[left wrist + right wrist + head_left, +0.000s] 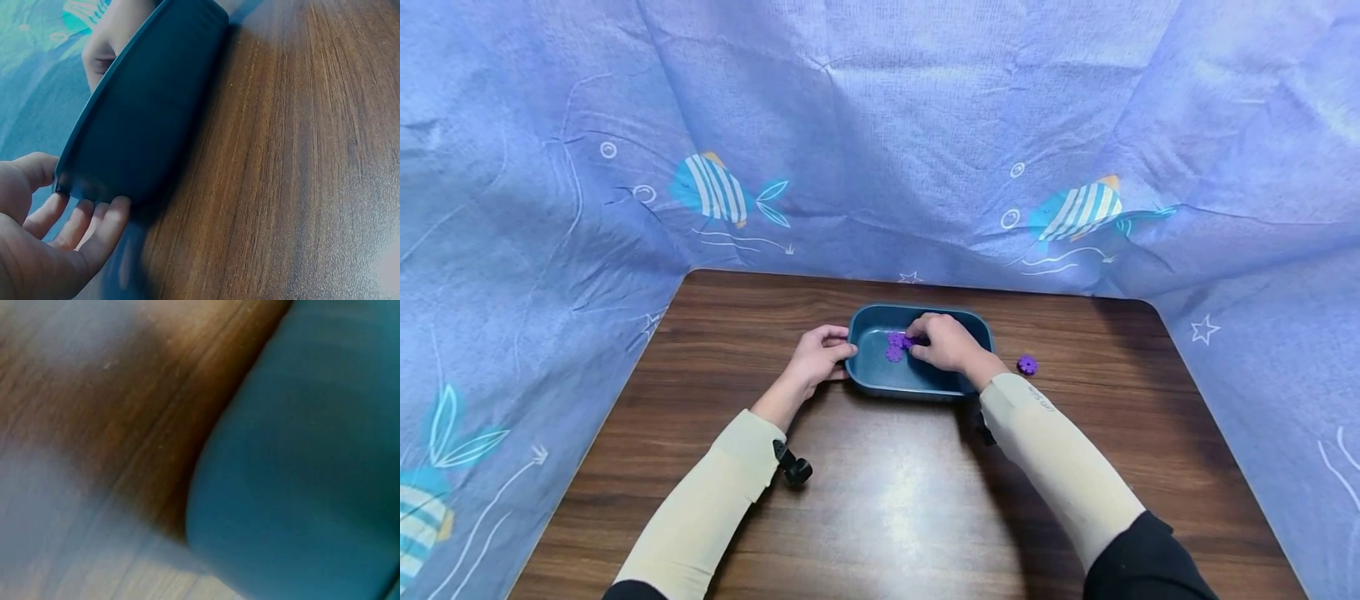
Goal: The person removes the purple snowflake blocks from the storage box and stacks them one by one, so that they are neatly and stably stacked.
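Observation:
A dark blue rectangular bin [880, 387] with rounded corners stands on the table. My left hand [820, 357] holds its left end, thumb at the rim and fingers against the outer wall, as the left wrist view also shows [69, 231]. My right hand [946, 342] reaches down inside the bin. Between its thumb and index finger is a purple flower-shaped piece [907, 342]. Beside that lie more purple flower pieces [893, 353] on the bin's floor. Only the bin's outer wall [300, 475] and the wood show in the blurred right wrist view.
Right of the bin, a round purple piece with notched edges [1027, 365] lies on the brown wooden table [760, 312]. A blue fish-print cloth [887, 167] hangs behind the table and at its sides. Each forearm wears a pale sleeve and a black wrist-mounted device [793, 464].

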Tool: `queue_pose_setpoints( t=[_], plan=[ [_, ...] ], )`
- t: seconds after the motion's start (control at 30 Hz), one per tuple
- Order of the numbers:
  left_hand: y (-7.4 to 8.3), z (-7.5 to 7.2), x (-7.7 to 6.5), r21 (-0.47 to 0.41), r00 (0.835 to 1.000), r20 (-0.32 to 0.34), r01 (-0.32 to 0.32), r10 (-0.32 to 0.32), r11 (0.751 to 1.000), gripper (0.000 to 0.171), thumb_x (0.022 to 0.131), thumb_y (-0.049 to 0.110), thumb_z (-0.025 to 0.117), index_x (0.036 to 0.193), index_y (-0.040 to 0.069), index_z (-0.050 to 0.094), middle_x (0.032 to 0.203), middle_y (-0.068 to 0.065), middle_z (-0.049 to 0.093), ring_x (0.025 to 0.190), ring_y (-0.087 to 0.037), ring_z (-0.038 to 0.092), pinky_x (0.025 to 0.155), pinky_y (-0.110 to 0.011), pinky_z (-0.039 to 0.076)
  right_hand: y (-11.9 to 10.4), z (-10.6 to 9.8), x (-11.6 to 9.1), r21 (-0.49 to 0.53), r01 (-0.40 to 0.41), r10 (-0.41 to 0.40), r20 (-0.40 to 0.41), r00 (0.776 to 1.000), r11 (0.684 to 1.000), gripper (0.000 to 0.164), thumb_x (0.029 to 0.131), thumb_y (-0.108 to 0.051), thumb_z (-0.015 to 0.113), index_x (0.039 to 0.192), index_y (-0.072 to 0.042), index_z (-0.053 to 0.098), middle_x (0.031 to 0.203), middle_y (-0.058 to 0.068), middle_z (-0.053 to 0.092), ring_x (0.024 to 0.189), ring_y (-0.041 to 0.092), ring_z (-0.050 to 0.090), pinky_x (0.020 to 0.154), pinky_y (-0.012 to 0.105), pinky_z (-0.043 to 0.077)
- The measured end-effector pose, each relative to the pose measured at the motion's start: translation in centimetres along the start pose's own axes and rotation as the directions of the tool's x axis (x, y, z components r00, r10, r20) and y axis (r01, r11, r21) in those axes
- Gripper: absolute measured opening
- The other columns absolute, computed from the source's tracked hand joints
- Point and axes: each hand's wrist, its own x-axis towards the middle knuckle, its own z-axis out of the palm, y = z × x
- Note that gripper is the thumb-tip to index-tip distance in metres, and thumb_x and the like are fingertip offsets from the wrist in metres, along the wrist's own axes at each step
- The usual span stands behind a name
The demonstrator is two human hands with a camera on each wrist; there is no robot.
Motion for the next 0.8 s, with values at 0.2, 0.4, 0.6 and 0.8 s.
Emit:
queue_pose_setpoints(
  t=[0.2, 0.4, 0.6, 0.8],
  plan=[
    [0.2, 0.2, -0.1, 0.004, 1.0, -0.001, 0.009, -0.009, 1.0, 0.044, 0.094, 0.003, 0.07, 0.136, 0.001, 0.057, 0.116, -0.012, 0.063, 0.105, -0.029, 0.068, 0.071, -0.034, 0.066, 0.0, -0.7, -0.5, 0.017, 0.049, -0.049, -0.032, 0.998, 0.999, 0.027, 0.093, -0.019, 0.075, 0.119, -0.009, 0.074, 0.116, 0.006, 0.07, 0.107, 0.022, 0.066, 0.098, 0.043, 0.056],
    [0.2, 0.2, -0.2, 0.005, 1.0, -0.009, 0.005, -0.005, 1.0, 0.045, 0.094, 0.003, 0.068, 0.138, 0.0, 0.056, 0.116, -0.013, 0.062, 0.107, -0.033, 0.068, 0.07, -0.034, 0.066, -0.1, -1.7, -1.3, 0.042, 0.074, -0.071, -0.069, 0.995, 0.996, 0.032, 0.091, -0.02, 0.077, 0.12, -0.009, 0.074, 0.112, 0.004, 0.068, 0.105, 0.023, 0.064, 0.094, 0.044, 0.057],
    [0.1, 0.3, -0.3, 0.011, 1.0, -0.015, -0.001, 0.001, 1.0, 0.045, 0.094, 0.002, 0.068, 0.137, -0.001, 0.056, 0.116, -0.013, 0.061, 0.103, -0.029, 0.068, 0.07, -0.034, 0.066, 0.3, -2.6, -2.2, 0.046, 0.085, -0.08, -0.104, 0.991, 0.995, 0.032, 0.089, -0.019, 0.077, 0.119, -0.007, 0.074, 0.11, 0.005, 0.068, 0.102, 0.022, 0.064, 0.091, 0.041, 0.057],
    [0.1, 0.3, -0.4, 0.018, 1.0, -0.012, -0.002, 0.002, 1.0, 0.046, 0.095, 0.004, 0.069, 0.138, -0.001, 0.056, 0.117, -0.014, 0.061, 0.106, -0.029, 0.067, 0.073, -0.034, 0.065, 1.2, -3.5, -3.2, 0.034, 0.081, -0.075, -0.146, 0.986, 0.996, 0.031, 0.086, -0.02, 0.077, 0.115, -0.007, 0.075, 0.107, 0.006, 0.068, 0.099, 0.022, 0.063, 0.089, 0.039, 0.057]
  ],
)
